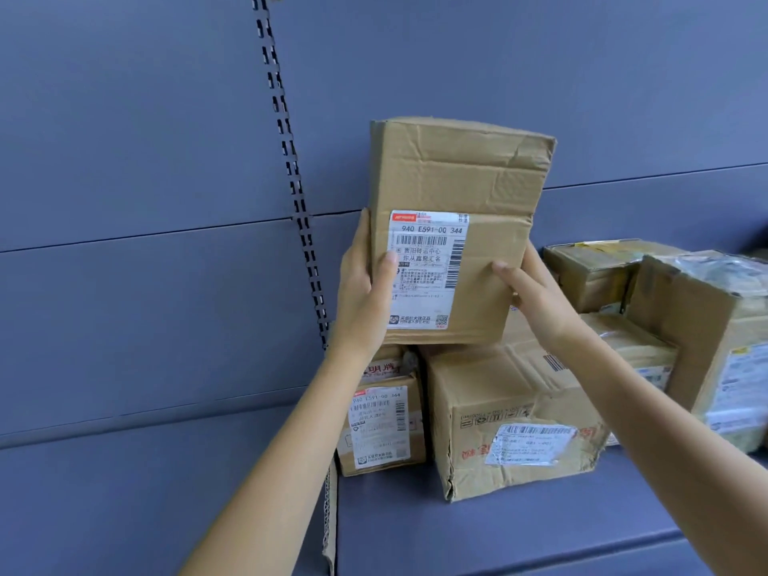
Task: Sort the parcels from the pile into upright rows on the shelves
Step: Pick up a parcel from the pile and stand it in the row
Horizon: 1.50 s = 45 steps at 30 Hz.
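A tall cardboard parcel (457, 180), creased and dented along its upper half, stands upright between a person's two bare hands at the back of a blue-grey shelf (519, 534), its white shipping label (428, 268) facing the camera. The left hand (360, 284) grips the parcel's left edge, with the thumb pressed on the label's margin and the fingers wrapped out of sight behind. The right hand (536, 293) clasps the right edge, thumb laid on the front face. The parcel's base sits level with the tops of two boxes below it, a small labelled box (382, 421) on the left and a wider torn box (498, 417) close beside it on the right. Whether the parcel rests on them or is held just above cannot be told. To the right, a low taped box (636, 347) lies beyond the right forearm, with a squat box (590, 272) at the back of the shelf and a large box with shiny tape (706, 326) at the frame's edge. A slotted metal upright (291, 160) runs down the grey back panel (145, 160) left of the parcels.
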Each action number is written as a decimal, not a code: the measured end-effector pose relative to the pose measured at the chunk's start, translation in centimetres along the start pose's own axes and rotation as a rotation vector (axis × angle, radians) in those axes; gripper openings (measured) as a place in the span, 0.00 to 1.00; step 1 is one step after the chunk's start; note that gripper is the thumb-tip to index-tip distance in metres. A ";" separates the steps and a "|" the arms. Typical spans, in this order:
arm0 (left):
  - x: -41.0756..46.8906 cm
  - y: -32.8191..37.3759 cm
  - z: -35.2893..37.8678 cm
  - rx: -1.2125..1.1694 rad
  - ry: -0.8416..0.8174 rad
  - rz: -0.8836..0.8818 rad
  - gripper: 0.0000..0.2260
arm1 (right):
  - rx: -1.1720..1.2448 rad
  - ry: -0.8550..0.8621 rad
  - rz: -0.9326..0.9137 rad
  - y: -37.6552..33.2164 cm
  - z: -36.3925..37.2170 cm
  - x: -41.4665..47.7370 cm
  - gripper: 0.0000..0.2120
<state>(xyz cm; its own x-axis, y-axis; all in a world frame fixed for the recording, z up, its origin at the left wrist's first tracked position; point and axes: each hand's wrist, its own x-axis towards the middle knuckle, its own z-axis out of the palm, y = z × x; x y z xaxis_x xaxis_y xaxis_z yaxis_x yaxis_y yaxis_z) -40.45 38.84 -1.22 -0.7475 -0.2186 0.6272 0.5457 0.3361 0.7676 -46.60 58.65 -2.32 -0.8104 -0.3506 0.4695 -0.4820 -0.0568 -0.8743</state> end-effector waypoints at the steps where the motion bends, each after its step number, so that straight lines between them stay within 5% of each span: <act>1: 0.0 0.0 -0.1 -0.024 0.011 0.006 0.27 | -0.005 0.006 -0.015 -0.6 0.1 -0.1 0.17; 7: -1.3 -0.8 1.8 -0.122 -0.002 -0.063 0.13 | 0.018 0.127 -0.049 0.0 -0.1 -0.6 0.13; 12: -2.4 -3.2 4.2 -0.065 0.050 -0.102 0.28 | -0.009 0.147 0.014 2.3 -0.9 -0.9 0.10; 32: -2.9 -2.8 3.9 -0.092 -0.004 -0.169 0.23 | -0.012 0.108 0.050 2.0 -0.6 -1.7 0.12; 45: -3.9 -2.3 2.6 -0.045 -0.187 -0.265 0.23 | 0.095 0.059 0.025 2.4 -1.5 -1.7 0.18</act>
<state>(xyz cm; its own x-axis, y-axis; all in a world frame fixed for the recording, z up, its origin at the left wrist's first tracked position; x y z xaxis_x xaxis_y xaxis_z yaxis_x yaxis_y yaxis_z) -39.76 41.26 -5.80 -0.9200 -0.1192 0.3733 0.3364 0.2481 0.9085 -46.86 60.50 -5.01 -0.8414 -0.2976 0.4511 -0.4296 -0.1383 -0.8924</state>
